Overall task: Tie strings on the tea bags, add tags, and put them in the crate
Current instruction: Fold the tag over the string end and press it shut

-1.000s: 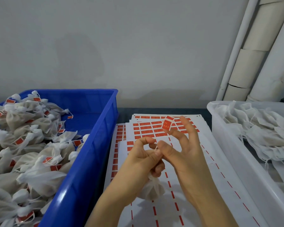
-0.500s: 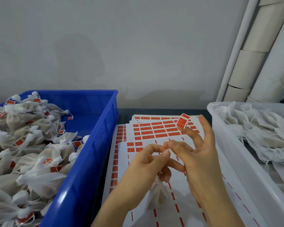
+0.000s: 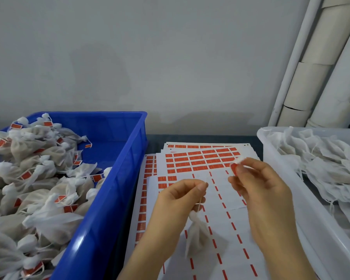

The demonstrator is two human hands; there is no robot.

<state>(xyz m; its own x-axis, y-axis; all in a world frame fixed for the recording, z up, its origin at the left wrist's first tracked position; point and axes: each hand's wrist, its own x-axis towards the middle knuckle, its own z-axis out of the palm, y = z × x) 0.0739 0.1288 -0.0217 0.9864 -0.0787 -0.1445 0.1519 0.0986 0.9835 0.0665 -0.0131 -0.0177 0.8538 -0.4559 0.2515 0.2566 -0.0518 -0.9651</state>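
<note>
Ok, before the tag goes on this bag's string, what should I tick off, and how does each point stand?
1. Left hand pinches the string: ok.
2. Tea bag hangs from the string, neck gathered: ok.
3. Right hand pinches the red tag: ok.
4. String's free end reaches the red tag: cannot tell.
5. Blue crate shows bare floor for another bag: ok.

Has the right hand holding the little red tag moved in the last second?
Yes. The right hand, pinching the red tag, has shifted rightward toward the white bin, away from the blue crate.
</note>
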